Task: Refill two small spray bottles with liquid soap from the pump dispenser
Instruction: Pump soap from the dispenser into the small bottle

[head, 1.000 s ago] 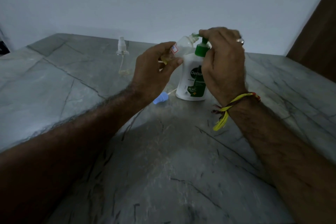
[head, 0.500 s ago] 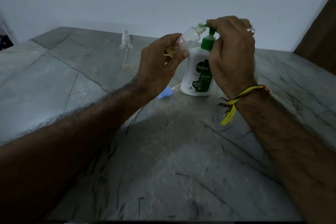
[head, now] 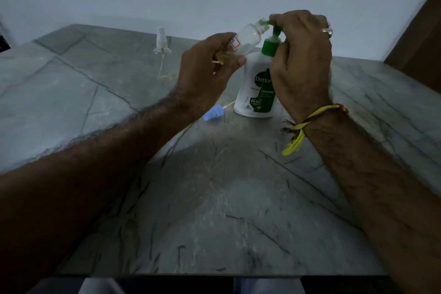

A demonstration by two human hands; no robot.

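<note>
A small clear bottle [head: 247, 39] is gripped tilted in the left hand [head: 206, 71], its open neck held at the green spout. The pump head of the upright soap dispenser [head: 256, 88] on the table [head: 214, 198] is clasped by the curled right hand [head: 301, 59].

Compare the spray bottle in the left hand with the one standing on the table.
The held bottle is tilted, its open neck at the green pump spout; the far bottle stands upright on the table, untouched. The held bottle has no sprayer; the far one wears its white sprayer. The held one bears a sticker; the far one shows none. Both are small and clear.
</note>
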